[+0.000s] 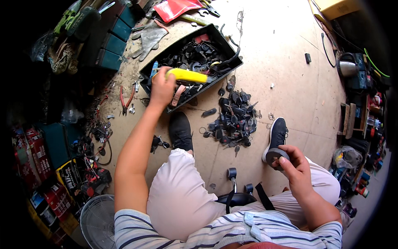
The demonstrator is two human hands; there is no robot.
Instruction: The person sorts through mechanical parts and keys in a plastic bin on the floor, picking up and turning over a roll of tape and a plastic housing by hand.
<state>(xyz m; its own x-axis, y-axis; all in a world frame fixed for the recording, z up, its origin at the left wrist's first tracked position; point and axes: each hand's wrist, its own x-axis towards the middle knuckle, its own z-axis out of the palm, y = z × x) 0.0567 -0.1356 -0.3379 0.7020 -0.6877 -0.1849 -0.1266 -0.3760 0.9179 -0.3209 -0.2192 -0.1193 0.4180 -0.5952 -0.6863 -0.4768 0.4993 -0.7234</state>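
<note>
My left hand [162, 88] is closed around a yellow-handled tool [188, 75] with a greyish tip; its exact kind does not show. It is over the near side of a black open crate [146, 68], which holds many black car keys and key fobs [201, 52]. In front of my right knee, my right hand [297, 168] pinches a roll of black tape [273, 154] between thumb and fingers. A heap of car keys [235, 118] lies on the floor between my feet and the crate.
Red-handled pliers [126, 101] and a grey work glove [152, 38] lie left of the crate. Drawers [112, 52] and boxes line the left side, with a fan [97, 220] at lower left. Tools crowd a shelf [360, 112] at right. A caster [232, 173] stands between my legs.
</note>
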